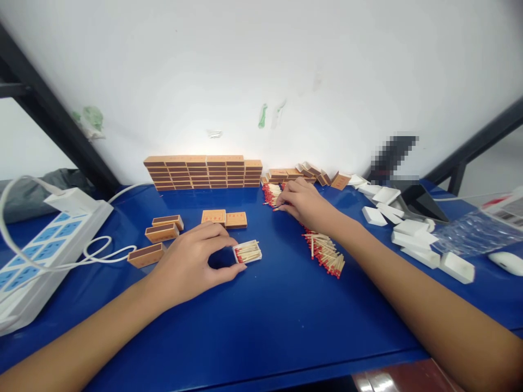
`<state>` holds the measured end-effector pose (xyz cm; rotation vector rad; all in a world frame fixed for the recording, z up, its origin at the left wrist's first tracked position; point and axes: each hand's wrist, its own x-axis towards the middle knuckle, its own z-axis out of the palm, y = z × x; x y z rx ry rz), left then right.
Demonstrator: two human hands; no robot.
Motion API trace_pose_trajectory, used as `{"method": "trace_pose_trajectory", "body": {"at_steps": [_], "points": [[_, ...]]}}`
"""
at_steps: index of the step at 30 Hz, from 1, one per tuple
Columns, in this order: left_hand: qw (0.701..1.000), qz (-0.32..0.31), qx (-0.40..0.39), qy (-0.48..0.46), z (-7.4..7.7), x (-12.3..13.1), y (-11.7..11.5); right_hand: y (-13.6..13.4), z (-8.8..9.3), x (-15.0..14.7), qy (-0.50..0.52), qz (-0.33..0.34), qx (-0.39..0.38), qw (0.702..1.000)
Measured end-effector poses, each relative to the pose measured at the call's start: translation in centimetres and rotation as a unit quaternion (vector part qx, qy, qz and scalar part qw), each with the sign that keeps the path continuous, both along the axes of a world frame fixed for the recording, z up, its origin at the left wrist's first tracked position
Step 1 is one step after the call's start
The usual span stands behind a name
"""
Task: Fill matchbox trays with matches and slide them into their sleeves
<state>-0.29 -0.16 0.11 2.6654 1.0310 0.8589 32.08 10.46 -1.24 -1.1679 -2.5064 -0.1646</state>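
Observation:
On the blue table, a small white matchbox tray (247, 252) lies partly filled with red-tipped matches. My left hand (196, 258) grips it at its left end, thumb at the near corner and fingers at the far one. My right hand (300, 198) is at the back pile of matches (271, 194), fingertips pinched together around what looks like a match. Just below my right forearm spreads a second heap of loose matches (324, 253). Behind the tray lie two closed matchboxes, an orange-topped matchbox (213, 216) and a smaller-looking one (236, 220).
Against the wall stands a stacked row of matchboxes (196, 173). More matchbox sleeves (310, 170) lie behind my right hand. Several white empty trays (412, 234) are scattered right. Left are a few matchboxes (162, 232) and a power strip (49, 250) with a white cable.

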Motion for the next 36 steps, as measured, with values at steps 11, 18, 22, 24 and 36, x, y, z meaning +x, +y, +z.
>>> {"method": "trace_pose_trajectory", "body": {"at_steps": [11,18,22,24,36], "points": [[1.000,0.000,0.001,0.000,0.1,0.1,0.0,-0.4,0.1,-0.4,0.006,0.010,-0.021,1.000],[1.000,-0.002,0.003,-0.002,0.1,0.0,0.1,-0.4,0.0,-0.3,0.006,0.012,-0.026,1.000],[1.000,0.003,0.007,-0.002,0.0,0.1,0.1,-1.3,0.6,-0.9,0.017,0.021,-0.016,1.000],[1.000,0.008,0.010,-0.002,0.0,0.1,0.1,-2.3,1.1,-1.5,0.024,0.028,-0.015,0.999],[0.999,0.036,0.018,-0.002,-0.1,0.0,0.1,-7.8,3.0,-6.0,0.023,0.100,-0.014,0.995]]}}
